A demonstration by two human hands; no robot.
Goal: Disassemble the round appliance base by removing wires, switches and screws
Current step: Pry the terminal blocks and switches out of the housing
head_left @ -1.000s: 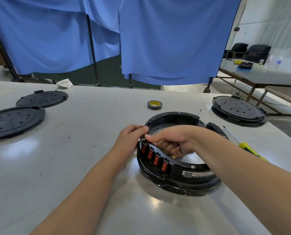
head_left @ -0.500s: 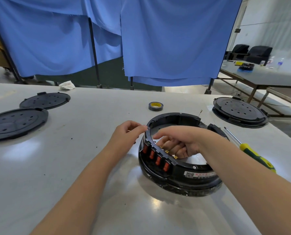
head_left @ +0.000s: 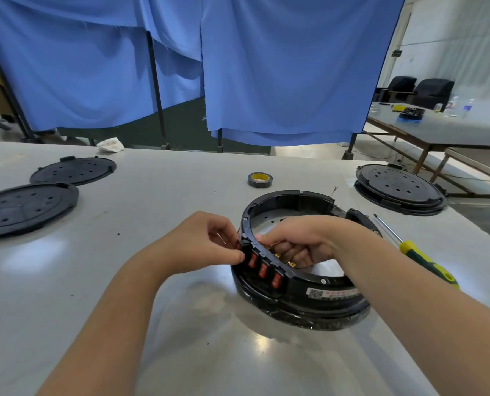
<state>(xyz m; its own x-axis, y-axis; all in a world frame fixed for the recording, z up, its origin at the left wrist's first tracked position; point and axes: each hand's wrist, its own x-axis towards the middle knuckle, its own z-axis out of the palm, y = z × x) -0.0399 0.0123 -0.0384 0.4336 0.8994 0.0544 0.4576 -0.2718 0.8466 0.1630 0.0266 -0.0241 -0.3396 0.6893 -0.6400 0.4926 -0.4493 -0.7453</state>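
- Since the frame a second back, my left hand (head_left: 206, 241) had slid down from the rim top onto the outer face of the switch bank; my right hand (head_left: 298, 244) had stayed inside the ring.
- The round appliance base (head_left: 300, 298) sat on the desk (head_left: 181, 324) right in front of me, open side up, label facing me.
- Step in hand, as I judged it: freeing the leftmost of the red rocker switches (head_left: 262, 270) from its slot.
- To do it well: squeeze the retaining clips from behind with the right fingers while the left thumb pushes squarely on the switch face; keep the base flat, avoid levering against the thin plastic rim.
- Left hand: fingers curled, thumb and fingertips pressed against the end switch and rim edge. Whether it truly pinched the switch, I could not tell.
- Right hand: fingers curled down behind the switch bank, near the brass terminals (head_left: 290, 264); what they gripped was hidden.
- Screwdriver (head_left: 418, 252) lay untouched at the right of the base; tape roll (head_left: 260, 179) beyond it; three loose black covers (head_left: 26, 208) well apart.
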